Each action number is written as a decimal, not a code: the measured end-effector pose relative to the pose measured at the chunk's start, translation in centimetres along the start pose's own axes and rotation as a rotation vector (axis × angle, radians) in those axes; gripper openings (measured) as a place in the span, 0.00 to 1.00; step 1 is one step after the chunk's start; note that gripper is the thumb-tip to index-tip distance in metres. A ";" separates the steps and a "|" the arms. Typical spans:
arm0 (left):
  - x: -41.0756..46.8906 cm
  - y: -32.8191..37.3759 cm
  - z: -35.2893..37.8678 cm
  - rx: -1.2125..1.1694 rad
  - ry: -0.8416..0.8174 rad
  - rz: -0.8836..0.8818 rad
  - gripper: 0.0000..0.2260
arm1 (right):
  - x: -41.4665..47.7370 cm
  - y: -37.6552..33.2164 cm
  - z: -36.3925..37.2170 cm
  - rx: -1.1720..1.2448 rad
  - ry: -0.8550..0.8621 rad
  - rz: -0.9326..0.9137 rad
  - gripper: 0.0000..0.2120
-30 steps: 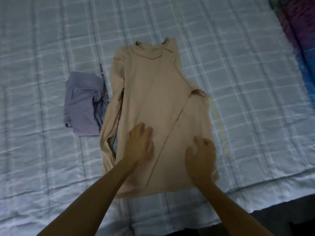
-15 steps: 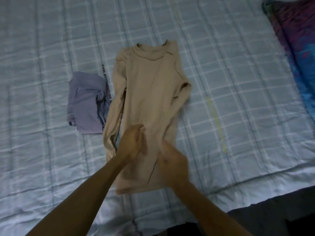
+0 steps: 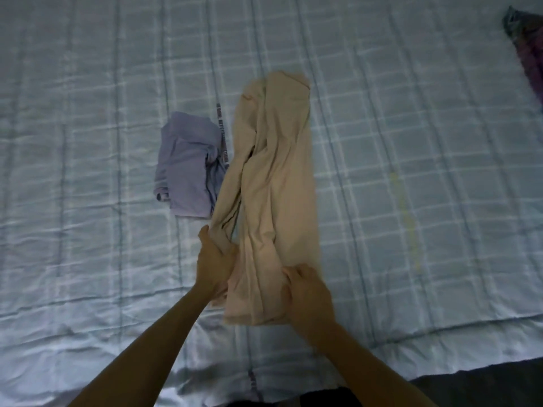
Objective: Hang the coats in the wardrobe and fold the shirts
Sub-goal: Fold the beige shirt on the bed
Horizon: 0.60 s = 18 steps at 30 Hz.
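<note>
I see the beige shirt (image 3: 276,186) folded into a narrow strip on the bed (image 3: 411,142), just beside a purple garment (image 3: 185,171), and the fingers of the left hand (image 3: 214,259) and right hand (image 3: 308,292) grasp its near end.

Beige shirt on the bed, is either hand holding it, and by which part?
Yes, both. The left hand grips bunched fabric on the left edge of the beige shirt, and the right hand grips its right edge near the bottom hem.
</note>
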State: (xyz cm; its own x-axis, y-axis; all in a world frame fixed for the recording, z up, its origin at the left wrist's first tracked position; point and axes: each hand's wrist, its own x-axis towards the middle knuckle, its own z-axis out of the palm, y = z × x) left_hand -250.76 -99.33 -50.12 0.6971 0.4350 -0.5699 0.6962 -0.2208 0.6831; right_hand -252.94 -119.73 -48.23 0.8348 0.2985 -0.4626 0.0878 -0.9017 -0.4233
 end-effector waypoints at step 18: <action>-5.2 9.8 2.9 0.733 -0.982 -0.023 0.12 | -0.6 3.8 -3.1 0.265 -0.041 0.605 0.12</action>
State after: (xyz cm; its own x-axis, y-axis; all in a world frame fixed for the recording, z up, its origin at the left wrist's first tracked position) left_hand -247.12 -106.25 -41.78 0.2960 -0.3272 -0.8974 0.4204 -0.7990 0.4300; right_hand -251.48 -124.27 -47.15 0.6728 -0.2205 -0.7062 -0.5313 -0.8083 -0.2537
